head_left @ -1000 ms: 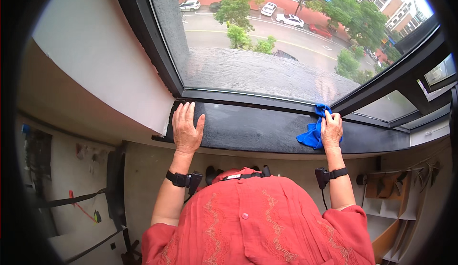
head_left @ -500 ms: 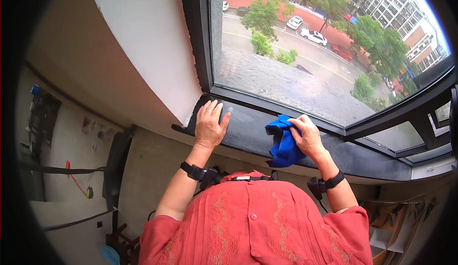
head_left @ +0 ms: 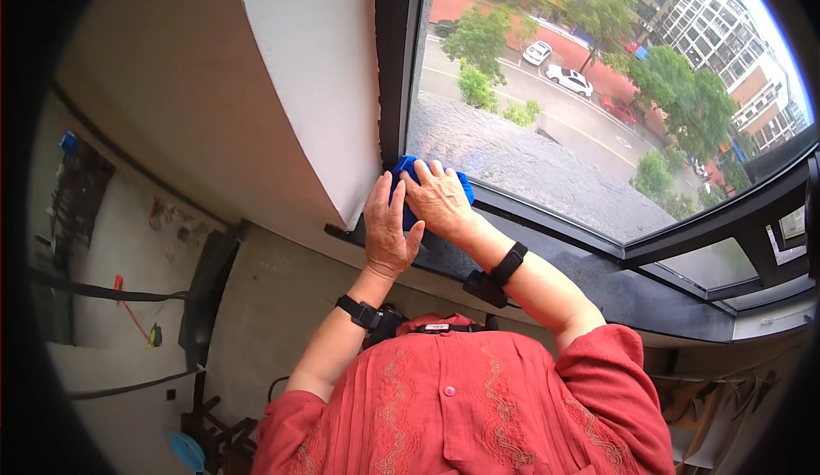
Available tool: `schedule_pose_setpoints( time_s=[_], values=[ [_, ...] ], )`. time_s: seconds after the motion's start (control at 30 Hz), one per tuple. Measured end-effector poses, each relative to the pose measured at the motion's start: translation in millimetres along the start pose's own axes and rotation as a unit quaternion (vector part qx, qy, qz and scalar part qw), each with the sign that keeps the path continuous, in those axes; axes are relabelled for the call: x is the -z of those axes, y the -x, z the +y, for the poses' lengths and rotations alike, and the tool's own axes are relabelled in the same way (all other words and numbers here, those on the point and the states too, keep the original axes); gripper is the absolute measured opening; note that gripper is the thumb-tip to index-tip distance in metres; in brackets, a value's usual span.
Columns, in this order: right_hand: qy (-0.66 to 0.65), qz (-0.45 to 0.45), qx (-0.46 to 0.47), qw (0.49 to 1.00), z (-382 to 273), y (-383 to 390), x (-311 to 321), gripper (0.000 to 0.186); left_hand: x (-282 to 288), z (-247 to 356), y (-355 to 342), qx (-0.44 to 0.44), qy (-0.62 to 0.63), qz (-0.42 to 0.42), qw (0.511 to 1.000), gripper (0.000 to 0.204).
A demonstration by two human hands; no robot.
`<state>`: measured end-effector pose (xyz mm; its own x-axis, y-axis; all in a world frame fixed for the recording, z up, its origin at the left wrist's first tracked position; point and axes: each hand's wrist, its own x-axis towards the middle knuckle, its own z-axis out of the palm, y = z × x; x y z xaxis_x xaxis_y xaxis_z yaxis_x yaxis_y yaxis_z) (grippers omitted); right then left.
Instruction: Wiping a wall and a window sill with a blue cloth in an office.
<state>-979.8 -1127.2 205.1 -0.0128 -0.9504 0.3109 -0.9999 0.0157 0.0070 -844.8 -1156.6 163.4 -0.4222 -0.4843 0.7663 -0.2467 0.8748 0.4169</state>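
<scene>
You're wiping the window corner: right hand (head_left: 437,197) presses the blue cloth (head_left: 408,186) under spread fingers, left hand (head_left: 389,231) lies flat beside it; next, work along the sill (head_left: 598,283).

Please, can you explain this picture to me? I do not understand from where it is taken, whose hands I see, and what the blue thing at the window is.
The picture comes from a wide fisheye camera worn on a person's head, looking down, so straight edges bend. The red shirt at the bottom is the wearer's own. Both bare arms reach up to a dark window sill. The right hand presses a blue cloth into the corner where the sill meets the dark window frame. The left hand lies flat beside it, touching the cloth. Each wrist carries a black band. Through the glass you see a street with cars and trees far below.
</scene>
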Motion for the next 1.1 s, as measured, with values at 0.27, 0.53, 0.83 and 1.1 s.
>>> schedule_pose_setpoints(
  time_s=[0.27, 0.53, 0.83, 1.1],
  values=[
    [-0.098, -0.101, 0.069, 0.988, 2, 31, 20, 0.046, 1, -2, 3, 0.015, 0.013, -0.007, 1.000, 0.062],
    [-0.144, -0.150, 0.129, 0.970, -9, 84, 61, 0.060, 5, -4, 2, 0.007, 0.021, -0.011, 1.000, 0.060],
    [-0.101, -0.109, 0.107, 0.983, -18, 102, 50, 0.069, 40, -6, -1, -0.025, 0.141, -0.057, 0.988, 0.051],
    [-0.010, 0.018, 0.325, 0.946, -69, 50, 6, 0.028, 106, -11, -2, -0.092, 0.139, -0.096, 0.981, 0.051]
  ],
)
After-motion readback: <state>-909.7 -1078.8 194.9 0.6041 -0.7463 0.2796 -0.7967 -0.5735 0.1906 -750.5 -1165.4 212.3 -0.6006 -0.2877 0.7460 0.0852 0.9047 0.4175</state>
